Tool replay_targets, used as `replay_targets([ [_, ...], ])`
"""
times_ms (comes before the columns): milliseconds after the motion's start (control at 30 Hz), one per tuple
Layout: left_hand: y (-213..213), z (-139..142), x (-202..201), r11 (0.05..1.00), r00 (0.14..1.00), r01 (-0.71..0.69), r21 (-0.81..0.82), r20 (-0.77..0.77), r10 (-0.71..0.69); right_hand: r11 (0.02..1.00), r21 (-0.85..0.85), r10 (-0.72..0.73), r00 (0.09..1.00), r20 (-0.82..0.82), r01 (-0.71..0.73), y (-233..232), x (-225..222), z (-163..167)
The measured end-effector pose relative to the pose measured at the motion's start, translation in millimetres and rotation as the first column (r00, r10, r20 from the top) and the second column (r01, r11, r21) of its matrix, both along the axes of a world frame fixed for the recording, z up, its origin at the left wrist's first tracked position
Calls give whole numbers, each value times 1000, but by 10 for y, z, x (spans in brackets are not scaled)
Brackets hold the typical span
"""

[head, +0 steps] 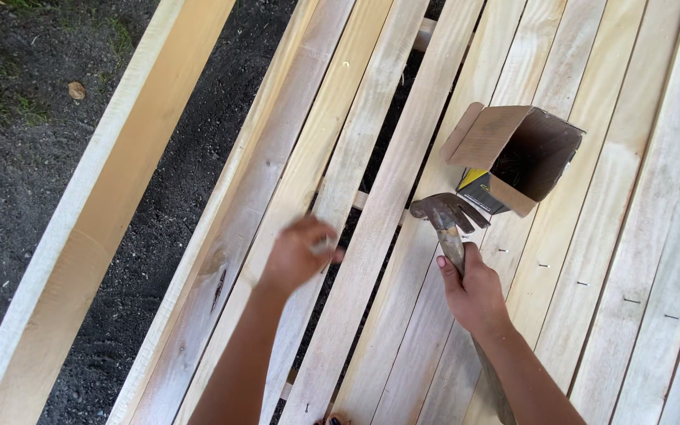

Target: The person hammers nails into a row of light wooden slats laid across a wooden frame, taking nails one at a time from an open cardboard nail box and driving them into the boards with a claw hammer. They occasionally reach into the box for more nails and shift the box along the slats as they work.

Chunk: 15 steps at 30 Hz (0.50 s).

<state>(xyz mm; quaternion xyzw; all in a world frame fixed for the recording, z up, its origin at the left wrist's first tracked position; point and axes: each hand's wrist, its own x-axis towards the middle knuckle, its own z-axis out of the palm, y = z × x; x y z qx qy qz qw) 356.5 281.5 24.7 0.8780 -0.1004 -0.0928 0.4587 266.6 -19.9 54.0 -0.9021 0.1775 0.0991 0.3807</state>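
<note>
Your right hand (475,293) is closed tight around the handle of a claw hammer (449,212), gripping high, just under the head. The rusty head and claws lie over a pale wooden slat (387,197), just beside an open cardboard box (513,153). Your left hand (299,252) is curled nearly shut over a slat; it is motion-blurred, and something small and pale seems pinched at the fingertips, but you cannot tell what. The hammer handle's lower end is hidden behind your wrist and forearm. The box interior is dark; its contents are unreadable. Slats run diagonally with gaps between; dark soil (33,142) lies to the left.
</note>
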Motion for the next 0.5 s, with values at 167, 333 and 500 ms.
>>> replay_targets([
  [167, 103, 43, -312, 991, 981, 112, 78, 148, -122, 1000, -22, -3, 1000, -22, 3, -24, 8, 46],
  [333, 106, -22, -348, 1000, 979, 18, 15, 201, -21, 1000, -14, 1, 994, -109, -2, 100, 33, 107],
  [500, 88, -19, -396, 983, 984, -155, -98, 68, 162, 987, 152, 76, 971, -229, -41, 467, -88, 119],
])
